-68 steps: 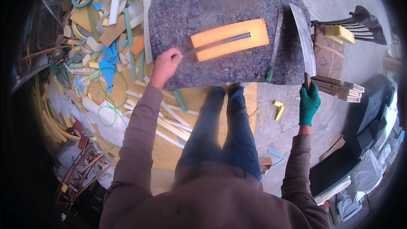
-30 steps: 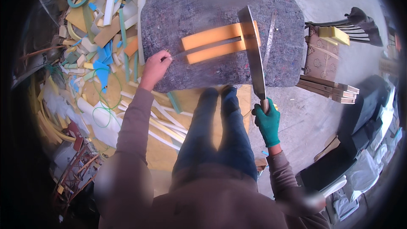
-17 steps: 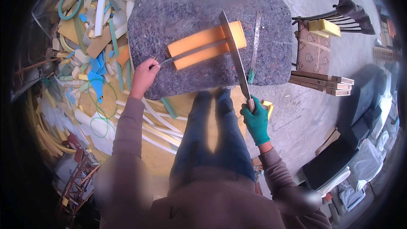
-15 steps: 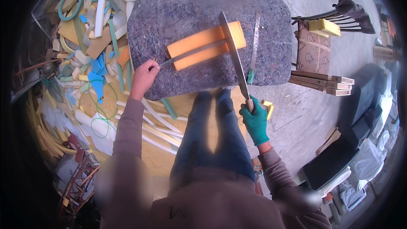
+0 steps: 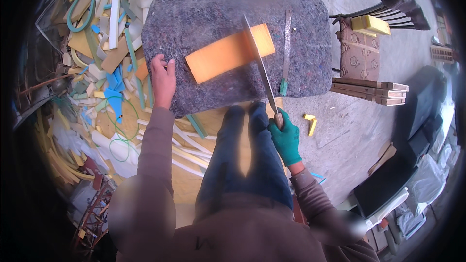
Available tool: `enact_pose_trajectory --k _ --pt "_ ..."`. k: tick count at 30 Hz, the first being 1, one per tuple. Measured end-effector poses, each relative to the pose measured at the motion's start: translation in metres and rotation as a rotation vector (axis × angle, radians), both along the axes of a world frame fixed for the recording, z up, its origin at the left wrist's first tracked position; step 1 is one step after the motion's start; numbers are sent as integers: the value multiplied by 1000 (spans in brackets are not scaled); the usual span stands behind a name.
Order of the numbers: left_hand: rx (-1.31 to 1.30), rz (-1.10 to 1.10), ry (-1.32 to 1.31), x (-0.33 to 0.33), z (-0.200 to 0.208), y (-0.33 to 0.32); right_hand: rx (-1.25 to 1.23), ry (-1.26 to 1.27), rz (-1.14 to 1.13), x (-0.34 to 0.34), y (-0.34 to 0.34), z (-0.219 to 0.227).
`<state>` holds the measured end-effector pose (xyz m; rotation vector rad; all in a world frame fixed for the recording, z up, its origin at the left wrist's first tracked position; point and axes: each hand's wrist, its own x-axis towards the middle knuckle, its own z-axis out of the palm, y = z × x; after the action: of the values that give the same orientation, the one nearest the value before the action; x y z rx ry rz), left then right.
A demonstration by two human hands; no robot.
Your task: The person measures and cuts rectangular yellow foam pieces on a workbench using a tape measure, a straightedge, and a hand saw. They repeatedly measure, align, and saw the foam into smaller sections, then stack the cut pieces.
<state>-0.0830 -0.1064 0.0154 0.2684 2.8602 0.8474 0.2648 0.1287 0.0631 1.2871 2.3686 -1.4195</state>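
A block of orange foam [image 5: 221, 57] lies at a slant on the grey felt-covered bench top [image 5: 208, 9]. My right hand [image 5: 285, 138], in a green glove, grips the wooden handle of a long-bladed knife [image 5: 262, 69]. The blade crosses over the foam near its right end, tip pointing away from me. My left hand [image 5: 163, 80] is bare and held over the bench's left edge, thumb and fingers apart, with nothing visible in it. It is clear of the foam. To the right lies a thin metal strip [image 5: 286, 43] with a green end.
Foam offcuts [image 5: 109, 43] of many colours are heaped left of the bench. Wooden slats [image 5: 371, 91] and a patterned box-like piece [image 5: 359, 53] with a yellow foam block [image 5: 371, 24] stand at the right. Small yellow scraps [image 5: 311, 125] lie on the floor.
The dark thin strip that lay along the orange foam from my left hand no longer shows. My left hand has moved up and left, its fingers opened. The knife has shifted slightly left.
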Motion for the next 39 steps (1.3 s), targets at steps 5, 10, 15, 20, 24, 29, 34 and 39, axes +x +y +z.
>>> enact_pose_trajectory --k 5,10,15,20,24,29,34,39 --pt "-244 -342 396 8 30 42 -29 -22 -4 -2 4 4" --pt "85 -800 303 48 20 138 -10 -12 9 -6 5 12" --pt "67 -821 317 49 -7 160 -14 36 -4 -10 6 18" --pt "61 -860 291 45 -18 155 -32 39 9 -21 8 22" --pt "55 -847 290 46 -17 157 -46 1 35 -29 15 27" --pt "35 -849 276 46 -16 156 -11 11 59 -49 24 20" --pt "46 -844 262 47 -16 155 6 67 50 -70 23 9" --pt "45 -838 270 48 -15 157 14 96 26 -86 26 3"
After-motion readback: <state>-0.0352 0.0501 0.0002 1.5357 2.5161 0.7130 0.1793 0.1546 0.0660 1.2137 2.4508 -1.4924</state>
